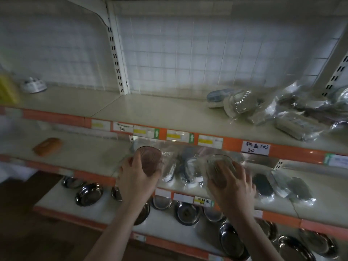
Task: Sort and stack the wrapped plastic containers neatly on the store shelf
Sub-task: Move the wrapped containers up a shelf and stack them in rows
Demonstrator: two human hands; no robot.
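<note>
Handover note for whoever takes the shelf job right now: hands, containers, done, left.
Left hand: grips a pinkish wrapped container in front of the middle shelf.
Right hand: grips a clear wrapped container there too.
More wrapped containers lie loose on the middle shelf; a jumbled wrapped pile sits at the right of the upper shelf.
Done: no neat stack visible.
Left: place both held containers, then sort and stack the rest.
</note>
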